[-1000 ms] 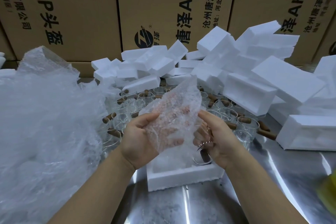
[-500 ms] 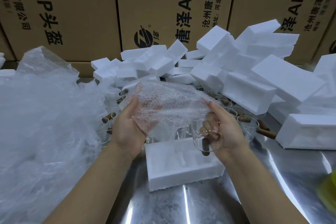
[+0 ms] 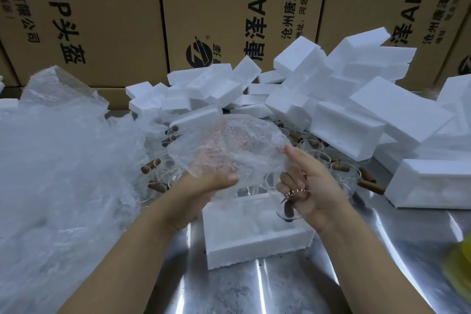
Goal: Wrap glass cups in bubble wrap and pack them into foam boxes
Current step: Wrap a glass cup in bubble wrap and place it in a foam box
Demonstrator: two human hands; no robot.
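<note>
Early stage. My left hand (image 3: 204, 186) grips the wrap (image 3: 224, 145), spread above the box (image 3: 254, 245). Right hand (image 3: 316, 191) holds one cup (image 3: 286, 209), not yet wrapped. Box contents unclear. Bare cups (image 3: 312, 145) wait behind.

Crowded cups (image 3: 345, 173), seemingly, between foam (image 3: 346, 130), wrap (image 3: 63, 160)

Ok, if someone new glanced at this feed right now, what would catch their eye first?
Probably the bubble wrap sheet, spread in mid-air at centre between the left hand and the right hand, which also grips a glass cup, above a foam box on the metal table. Next, the jumbled pile of white foam boxes behind and to the right, and the big heap of bubble wrap filling the left.
</note>
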